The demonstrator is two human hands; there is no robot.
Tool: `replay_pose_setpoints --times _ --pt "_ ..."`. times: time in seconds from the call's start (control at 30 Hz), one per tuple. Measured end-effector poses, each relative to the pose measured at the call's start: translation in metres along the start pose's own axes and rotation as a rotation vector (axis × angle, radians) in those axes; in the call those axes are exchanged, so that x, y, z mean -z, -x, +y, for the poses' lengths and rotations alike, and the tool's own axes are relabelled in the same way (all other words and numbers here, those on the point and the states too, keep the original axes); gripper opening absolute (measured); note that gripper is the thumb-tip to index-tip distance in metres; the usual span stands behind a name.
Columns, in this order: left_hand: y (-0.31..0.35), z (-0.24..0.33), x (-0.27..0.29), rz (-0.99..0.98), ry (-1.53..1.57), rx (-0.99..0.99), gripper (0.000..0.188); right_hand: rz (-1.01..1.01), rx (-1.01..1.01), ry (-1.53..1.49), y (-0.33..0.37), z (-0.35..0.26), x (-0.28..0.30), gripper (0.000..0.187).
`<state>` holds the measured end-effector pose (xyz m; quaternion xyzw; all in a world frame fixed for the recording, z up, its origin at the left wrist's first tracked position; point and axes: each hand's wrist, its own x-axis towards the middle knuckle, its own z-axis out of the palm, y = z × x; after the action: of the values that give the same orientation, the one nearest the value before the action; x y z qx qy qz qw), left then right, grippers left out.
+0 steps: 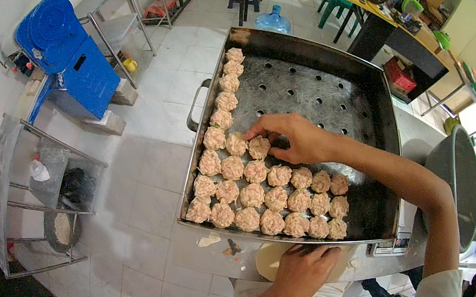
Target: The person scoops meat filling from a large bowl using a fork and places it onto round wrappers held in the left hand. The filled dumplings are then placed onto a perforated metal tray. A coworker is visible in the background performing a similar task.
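A: Right hand, state of grip?
B: Narrow. Thumb and forefinger sit about one dumpling; whether its weight rests on the metal, I cannot tell.
A: Location of that piece?
B: Within the perforated tray, left of centre, just beside a neighbour on its left.
A: The other dumplings?
B: Pale pink, with ruffled tops. Single file along the left wall toward the far corner; close-set rows at the near side. Dark metal with round holes shows at far right.
A: Left hand?
B: By the tray's near edge, over a pale round piece. Fingertips partly hidden; cannot tell if the grip is wide, narrow or loaded.
A: Surroundings?
B: Tray on a grey desk. Large grey tub at right; blue machine far left; blue water jug on the floor, far side.
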<state>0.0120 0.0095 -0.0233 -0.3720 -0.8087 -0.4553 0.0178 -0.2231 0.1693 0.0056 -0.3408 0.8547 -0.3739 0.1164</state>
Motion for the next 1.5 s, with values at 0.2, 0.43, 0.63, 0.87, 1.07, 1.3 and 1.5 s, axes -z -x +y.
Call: replay_pose_setpoints --times 0.2,0.43,0.63,0.87,1.07,1.3,1.5 --pt "-0.003 0.011 0.007 -0.283 -0.092 0.068 0.025 -0.063 -0.140 -0.083 -0.004 -0.007 0.000 0.057" --pt "-0.017 0.054 0.025 -0.040 0.219 -0.028 0.022 0.301 0.070 0.573 0.094 -0.116 0.067 0.062" --pt "-0.015 0.052 -0.022 -0.335 1.057 0.522 0.023 0.798 -0.486 0.882 0.348 -0.165 0.144 0.020" --pt "-0.015 0.063 -0.101 -0.553 1.471 0.718 0.038 0.035 -1.378 0.731 0.512 -0.070 0.137 0.022" --pt "-0.075 0.126 -0.089 -0.469 0.518 -0.235 0.023 0.018 -1.236 0.953 0.561 -0.077 0.137 0.019" --pt "-0.153 0.210 -0.171 -0.377 0.220 -0.459 0.027 0.179 -1.098 1.370 0.532 -0.011 0.191 0.014" --pt "-0.160 0.204 -0.199 -0.470 0.175 -0.460 0.020 0.078 -0.868 1.049 0.547 -0.004 0.183 0.019"
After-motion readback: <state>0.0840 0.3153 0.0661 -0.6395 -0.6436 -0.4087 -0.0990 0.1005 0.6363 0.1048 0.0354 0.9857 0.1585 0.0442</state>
